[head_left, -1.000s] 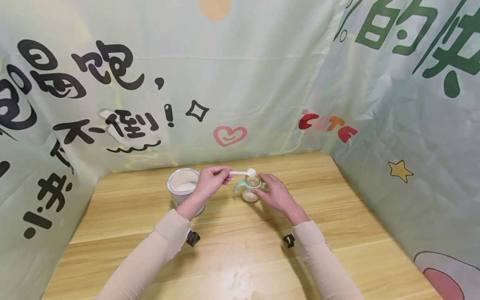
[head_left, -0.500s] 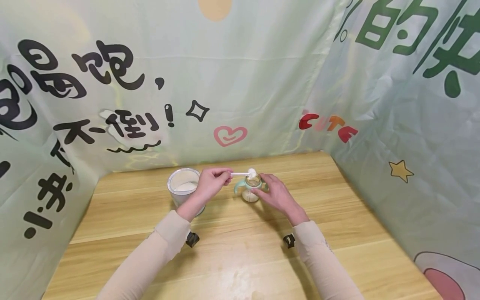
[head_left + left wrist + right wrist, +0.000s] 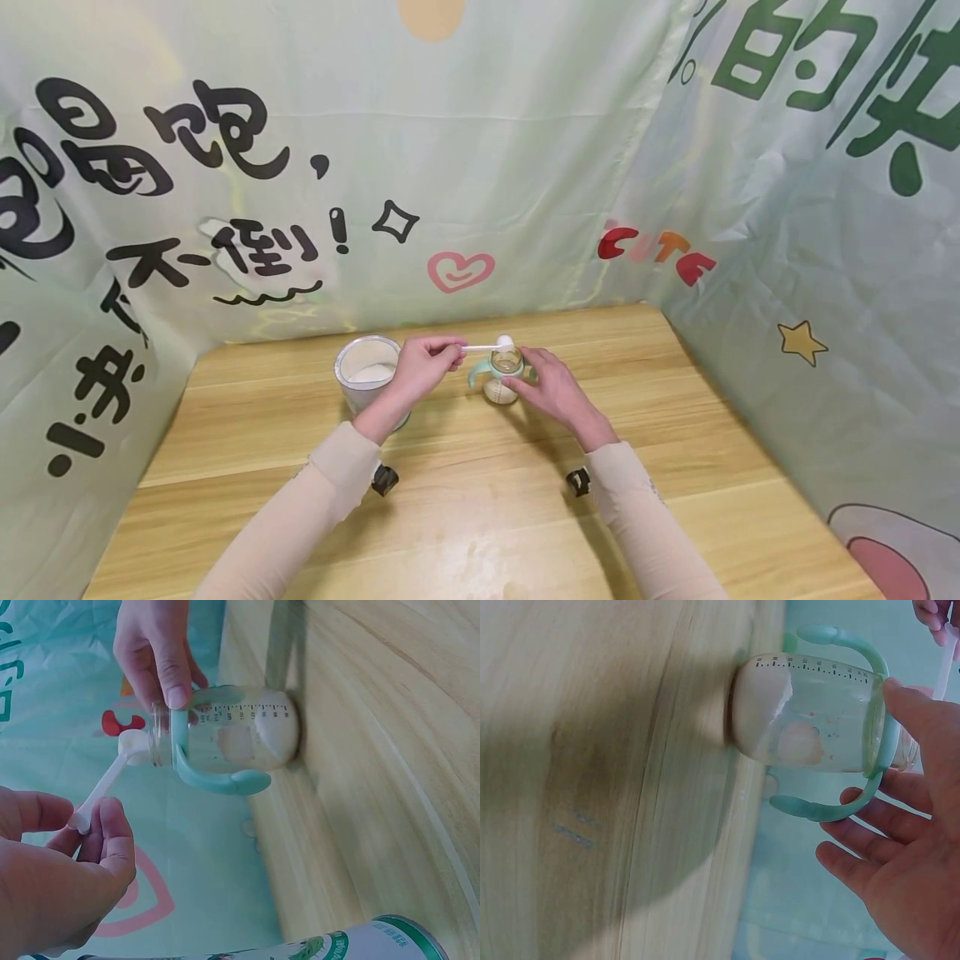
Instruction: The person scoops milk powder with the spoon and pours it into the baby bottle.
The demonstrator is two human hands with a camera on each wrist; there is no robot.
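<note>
My left hand [image 3: 427, 360] pinches the handle end of a white measuring scoop [image 3: 101, 784] between thumb and fingers. The scoop's bowl sits right at the open mouth of a clear baby bottle [image 3: 501, 392], and appears tipped over it. Pale powder lies in the bottom of the bottle, seen in the right wrist view. Mint-green handles [image 3: 817, 810] stick out from its collar. With thumb and fingers round that collar, my right hand [image 3: 555, 387] holds the bottle upright on the table. An open can [image 3: 363, 400] of pale powder stands left, partly behind my left forearm.
The wooden table [image 3: 465, 500] carries the can and bottle near its back edge. Printed cloth walls [image 3: 525, 167] rise behind and at both sides. Black wrist-camera mounts [image 3: 385, 479] hang by both cuffs.
The heaped powder in the scoop no longer shows; its bowl now looks smooth and rounded, turned over above the bottle mouth. The right hand, bottle and can stay put.
</note>
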